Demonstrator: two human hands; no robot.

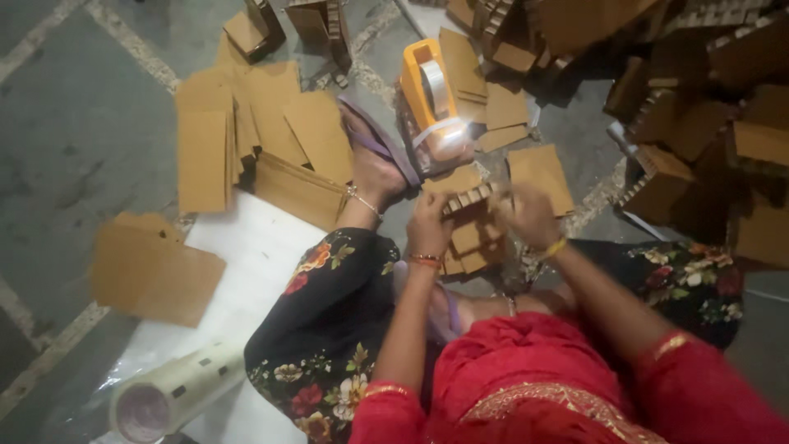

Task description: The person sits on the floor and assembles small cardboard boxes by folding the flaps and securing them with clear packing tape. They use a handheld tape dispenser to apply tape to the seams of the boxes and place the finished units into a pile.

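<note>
Head view, person seated on the floor (74, 148), legs folded, floral dark trousers, red top.

Left hand (429, 224): fingers closed on the near-left edge of a small cardboard assembly (470, 226), a stack of brown corrugated pieces held between both hands just above the lap. Right hand (530, 215): motion-blurred; it is at the right side of the same assembly, fingers curled in toward it, but I cannot tell whether they grip or only press. Judgement: holding it from both sides keeps the loose layers aligned, and keeping it close to the body puts it within reach of the tool.

Orange tape dispenser (431, 94): lies on the floor just beyond the hands, beside the sandalled foot (374, 160), clear tape end catching the light. Probably parked there for a short reach.

Flat brown cardboard sheets (246, 131): fanned out to the left of the foot, overlapping; a separate larger piece (152, 267) lies nearer, partly on a white sheet (255, 255) spread under the leg.

Heap of folded corrugated blocks (699, 123): upper right, dim, stacked irregularly, well apart from the flat sheets.

Pale tape roll (168, 395): bottom left, on its side, small dark marks along the wrap; no legible colour label.
</note>
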